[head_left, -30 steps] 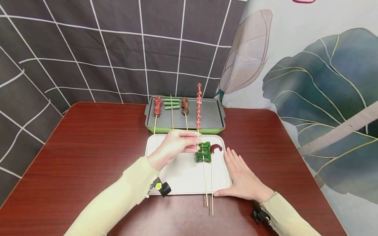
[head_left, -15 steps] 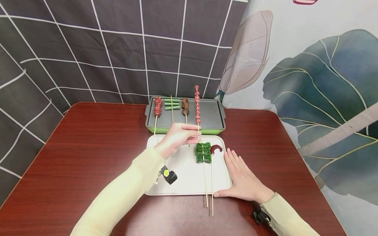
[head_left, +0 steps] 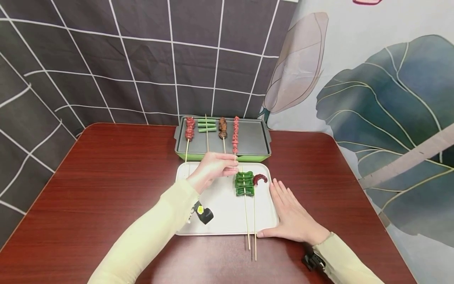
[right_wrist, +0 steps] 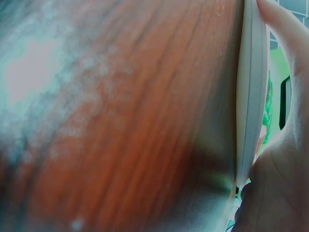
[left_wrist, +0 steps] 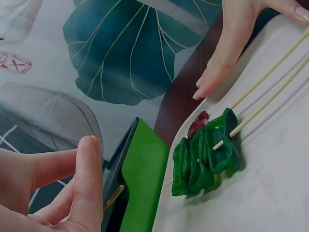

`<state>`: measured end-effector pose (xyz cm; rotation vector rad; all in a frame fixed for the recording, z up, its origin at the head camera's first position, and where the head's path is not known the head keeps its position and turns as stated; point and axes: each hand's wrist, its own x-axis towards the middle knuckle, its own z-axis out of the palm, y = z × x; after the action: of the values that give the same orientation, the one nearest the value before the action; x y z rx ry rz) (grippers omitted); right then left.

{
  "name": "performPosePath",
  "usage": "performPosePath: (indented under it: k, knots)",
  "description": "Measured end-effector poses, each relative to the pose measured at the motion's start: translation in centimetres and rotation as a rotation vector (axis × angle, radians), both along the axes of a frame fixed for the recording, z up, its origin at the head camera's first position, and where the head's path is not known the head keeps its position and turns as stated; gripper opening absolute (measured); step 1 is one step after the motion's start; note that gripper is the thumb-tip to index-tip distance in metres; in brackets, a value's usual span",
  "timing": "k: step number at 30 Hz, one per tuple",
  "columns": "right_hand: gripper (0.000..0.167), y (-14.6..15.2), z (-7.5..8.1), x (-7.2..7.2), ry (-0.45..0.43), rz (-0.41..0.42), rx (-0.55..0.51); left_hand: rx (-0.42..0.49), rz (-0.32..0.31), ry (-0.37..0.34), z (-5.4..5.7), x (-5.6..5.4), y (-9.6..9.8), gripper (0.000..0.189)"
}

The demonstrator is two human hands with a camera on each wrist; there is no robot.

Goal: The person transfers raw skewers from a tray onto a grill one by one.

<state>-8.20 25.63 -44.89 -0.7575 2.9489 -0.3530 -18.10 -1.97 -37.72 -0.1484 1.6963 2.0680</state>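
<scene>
Mid-frame, my left grip (head_left: 213,167) pinches the pink skewer (head_left: 235,135). Lower right, my wide right grip (head_left: 293,216) touches the tray (head_left: 227,217).

The slim red skewer (head_left: 235,134) (left hand (head_left: 214,165) pinching its stick (head_left: 235,156)) extends over a griddle (head_left: 252,137).

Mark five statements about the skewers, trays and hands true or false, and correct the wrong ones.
1. The left hand holds the stick of the skewer of small red pieces. True.
2. The right hand grips a skewer. False: it rests at the edge of the white tray.
3. The green pepper skewer lies on the white tray. True.
4. The curled dark red piece lies on the grey grill tray. False: it is on the white tray.
5. The brown skewer lies on the grey grill tray. True.
</scene>
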Motion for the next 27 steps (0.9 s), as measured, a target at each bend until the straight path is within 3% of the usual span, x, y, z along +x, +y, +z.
performPosePath:
  k: [10, 19, 27]
  knots:
    - [0.141, 0.05, -0.07, 0.10, -0.003, -0.002, 0.003, 0.053, 0.060, -0.015, -0.78, 0.29, 0.48, 0.039]
    - [0.140, 0.00, 0.19, 0.01, -0.010, -0.003, -0.007, 0.066, 0.053, -0.024, -0.45, 0.29, 0.69, 0.044]
    - [0.141, -0.02, 0.10, -0.05, -0.019, -0.009, -0.009, 0.021, 0.023, -0.015, -0.09, 0.43, 0.70, 0.045]
